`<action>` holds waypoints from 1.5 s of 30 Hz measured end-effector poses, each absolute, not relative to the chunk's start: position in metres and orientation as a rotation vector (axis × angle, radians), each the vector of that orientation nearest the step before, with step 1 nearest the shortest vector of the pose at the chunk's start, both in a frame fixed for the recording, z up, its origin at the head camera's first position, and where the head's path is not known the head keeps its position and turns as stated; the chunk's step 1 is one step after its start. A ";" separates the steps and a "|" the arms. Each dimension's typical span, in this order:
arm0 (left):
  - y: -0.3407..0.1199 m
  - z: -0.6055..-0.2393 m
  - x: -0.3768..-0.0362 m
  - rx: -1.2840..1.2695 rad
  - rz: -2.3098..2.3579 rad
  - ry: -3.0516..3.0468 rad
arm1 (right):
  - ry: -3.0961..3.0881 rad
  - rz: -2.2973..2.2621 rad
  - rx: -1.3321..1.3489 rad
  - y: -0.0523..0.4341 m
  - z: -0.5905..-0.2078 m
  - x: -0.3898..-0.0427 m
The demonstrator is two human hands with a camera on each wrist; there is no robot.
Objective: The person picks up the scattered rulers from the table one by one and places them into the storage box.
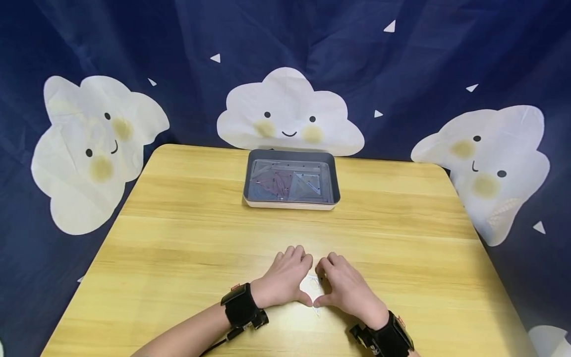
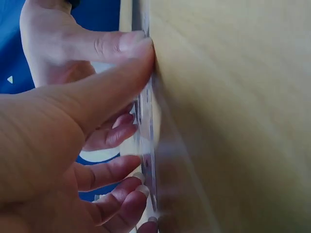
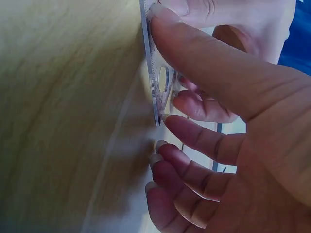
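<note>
A clear plastic set square with scale marks lies on the wooden table between both hands. Its graduated edge and round hole show in the right wrist view, where the set square appears nearly edge-on. From the left side, my left hand holds it with thumb and bent fingers at its edges. Opposite, my right hand grips it likewise, index fingertip close to one corner. The two thumbs meet at the near side, and in the left wrist view the left thumb overlaps the other one. Glare hides part of its outline.
Toward the back of the table stands a grey-lined tray with a pale outside. Inside it lie clear, purplish and bluish drawing tools, including a triangular one. A dark blue curtain with cloud prints hangs behind the table.
</note>
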State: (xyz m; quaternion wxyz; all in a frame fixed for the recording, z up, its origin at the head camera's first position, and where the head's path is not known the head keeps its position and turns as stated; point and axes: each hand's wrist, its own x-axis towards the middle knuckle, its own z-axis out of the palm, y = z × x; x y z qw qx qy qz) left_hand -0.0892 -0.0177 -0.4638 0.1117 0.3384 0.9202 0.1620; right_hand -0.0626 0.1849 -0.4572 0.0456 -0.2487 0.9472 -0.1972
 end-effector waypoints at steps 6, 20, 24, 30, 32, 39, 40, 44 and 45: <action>-0.016 -0.463 -0.089 0.987 0.516 2.617 | 2.878 -0.604 -0.719 0.183 -0.457 -0.063; -0.021 -0.462 -0.092 1.007 0.550 2.575 | 2.905 -0.523 -0.746 0.177 -0.455 -0.050; -0.021 -0.465 -0.095 1.031 0.566 2.561 | 2.739 -0.750 -0.734 0.179 -0.454 -0.052; -0.026 -0.468 -0.105 1.064 0.670 2.481 | 2.550 -0.964 -0.803 0.181 -0.458 -0.055; -0.029 -0.467 -0.108 1.054 0.751 2.421 | 2.532 -0.991 -0.841 0.182 -0.459 -0.056; -0.039 -0.462 -0.116 0.974 1.013 2.258 | 2.459 -1.138 -0.858 0.188 -0.459 -0.063; -0.040 -0.462 -0.117 0.966 1.037 2.253 | 2.457 -1.159 -0.863 0.189 -0.459 -0.064; -0.044 -0.459 -0.122 0.945 1.126 2.256 | 2.444 -1.234 -0.881 0.190 -0.457 -0.070; -0.046 -0.458 -0.123 0.950 1.148 2.262 | 2.442 -1.250 -0.876 0.190 -0.457 -0.071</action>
